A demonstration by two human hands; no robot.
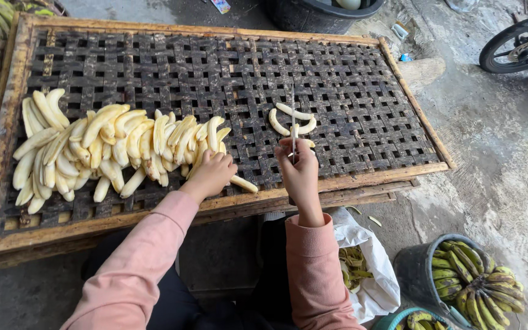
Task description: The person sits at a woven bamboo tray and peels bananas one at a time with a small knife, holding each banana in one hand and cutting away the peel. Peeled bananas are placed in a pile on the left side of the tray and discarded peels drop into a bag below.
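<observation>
my left hand (211, 174) is closed around a peeled banana (239, 182) at the near edge of the pile of peeled bananas (105, 150) on the woven bamboo desk (215, 67). my right hand (300, 174) grips a thin knife (293, 119), blade pointing up over a few banana slices (291, 121) lying near the desk's middle.

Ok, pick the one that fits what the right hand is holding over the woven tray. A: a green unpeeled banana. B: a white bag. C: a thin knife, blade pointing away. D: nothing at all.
C: the right hand grips a thin knife whose blade points away over the woven tray, by a few banana slices, while the left hand rests on the pile of peeled bananas.
</observation>
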